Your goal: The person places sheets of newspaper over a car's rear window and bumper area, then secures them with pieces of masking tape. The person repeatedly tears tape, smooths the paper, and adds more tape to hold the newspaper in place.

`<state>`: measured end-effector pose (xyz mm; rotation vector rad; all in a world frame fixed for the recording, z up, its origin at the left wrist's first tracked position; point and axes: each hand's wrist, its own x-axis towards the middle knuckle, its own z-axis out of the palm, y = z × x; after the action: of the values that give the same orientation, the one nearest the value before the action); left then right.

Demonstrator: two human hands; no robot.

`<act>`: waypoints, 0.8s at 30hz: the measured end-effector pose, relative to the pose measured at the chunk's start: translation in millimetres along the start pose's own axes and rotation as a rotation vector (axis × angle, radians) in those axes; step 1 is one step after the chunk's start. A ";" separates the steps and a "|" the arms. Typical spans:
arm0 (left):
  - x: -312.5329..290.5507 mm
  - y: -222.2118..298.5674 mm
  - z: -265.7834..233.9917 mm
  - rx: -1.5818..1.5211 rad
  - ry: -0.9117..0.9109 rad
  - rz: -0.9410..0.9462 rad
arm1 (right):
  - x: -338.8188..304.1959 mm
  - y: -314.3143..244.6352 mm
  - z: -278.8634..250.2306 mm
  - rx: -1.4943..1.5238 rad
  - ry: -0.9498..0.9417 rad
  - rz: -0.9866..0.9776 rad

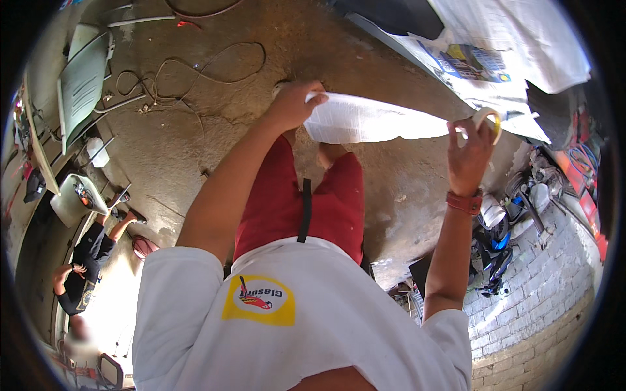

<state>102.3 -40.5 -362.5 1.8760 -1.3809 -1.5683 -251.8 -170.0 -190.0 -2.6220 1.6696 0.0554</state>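
A white sheet of paper (372, 120) with faint print is stretched between my hands above the floor, narrowing toward the right. My left hand (295, 107) pinches its left end between thumb and fingers. At the narrow right end, my right hand (471, 143) is closed, with a roll of masking tape (488, 120) in its fingers; the thumb meets the tip of the sheet. A red band (464, 202) circles my right wrist. Whether a strip of tape runs along the sheet's edge I cannot tell.
At the upper right, a car panel (398, 49) is covered with white sheets and printed paper (473, 62). A cable (156, 85) lies looped on the concrete floor. Tools and hoses crowd a brick wall (521, 274) at right. Another person (91, 260) sits at far left near a bin (75, 202).
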 end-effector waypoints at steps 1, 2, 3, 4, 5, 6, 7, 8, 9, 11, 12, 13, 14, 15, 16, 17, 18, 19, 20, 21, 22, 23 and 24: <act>16.9 -11.8 2.3 -0.031 0.028 -0.025 | 10.7 5.9 13.5 -0.028 0.039 -0.028; 35.0 -25.2 5.4 -0.068 0.054 -0.037 | 19.5 10.2 27.5 -0.022 0.060 -0.038; 55.5 -40.2 8.3 -0.108 0.079 -0.044 | 27.5 13.2 41.6 -0.017 0.085 -0.045; 77.4 -55.4 11.7 -0.153 0.111 -0.039 | 35.4 16.0 55.1 -0.015 0.117 -0.052; 101.1 -73.2 15.2 -0.129 0.125 -0.036 | 43.6 18.1 71.0 -0.044 0.154 -0.062; 122.1 -90.3 21.1 -0.171 0.134 -0.038 | 49.5 19.7 84.8 -0.082 0.169 -0.071; 148.6 -107.7 24.5 -0.232 0.157 -0.005 | 53.4 19.9 98.9 -0.126 0.179 -0.063; 176.6 -123.7 27.7 -0.292 0.185 0.037 | 57.8 20.1 112.7 -0.180 0.195 -0.050; 202.3 -137.3 33.9 -0.404 0.206 0.044 | 63.3 21.0 126.1 -0.225 0.209 -0.061; 247.6 -161.0 43.1 -0.560 0.244 0.151 | 72.1 20.5 152.2 -0.277 0.267 -0.116; 266.0 -170.4 49.2 -0.659 0.243 0.167 | 74.9 18.8 163.4 -0.339 0.267 -0.126; 287.8 -175.9 54.7 -0.726 0.257 0.118 | 78.2 17.7 171.6 -0.399 0.277 -0.136; 309.3 -179.3 61.2 -0.715 0.277 0.140 | 81.2 15.0 180.1 -0.458 0.305 -0.151; 329.6 -181.4 67.3 -0.708 0.296 0.151 | 84.6 11.8 186.3 -0.507 0.334 -0.165; 349.0 -183.4 71.5 -0.709 0.320 0.173 | 87.0 7.1 191.3 -0.583 0.361 -0.166; 366.5 -185.9 75.0 -0.625 0.332 0.166 | 87.4 0.5 196.7 -0.584 0.358 -0.116; 380.3 -189.5 79.7 -0.551 0.344 0.161 | 90.4 -5.5 200.6 -0.603 0.395 -0.167; 393.3 -193.4 82.1 -0.477 0.354 0.152 | 93.7 -12.0 202.8 -0.634 0.429 -0.208; 405.6 -197.5 82.4 -0.464 0.337 0.137 | 97.1 -19.2 204.2 -0.694 0.456 -0.239; 415.9 -201.5 83.2 -0.455 0.316 0.115 | 100.2 -27.1 207.1 -0.722 0.466 -0.235; 424.0 -205.5 84.2 -0.455 0.272 0.069 | 103.2 -34.9 206.2 -0.710 0.465 -0.276; 428.9 -209.9 87.0 -0.445 0.258 0.086 | 104.8 -43.6 206.6 -0.658 0.452 -0.304; 433.2 -213.3 90.5 -0.453 0.261 0.085 | 107.4 -52.4 206.8 -0.655 0.429 -0.319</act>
<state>86.0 -266.7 -798.4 1.6476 -0.8907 -1.3906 -161.6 -235.4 -401.2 -3.5870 1.4867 0.0369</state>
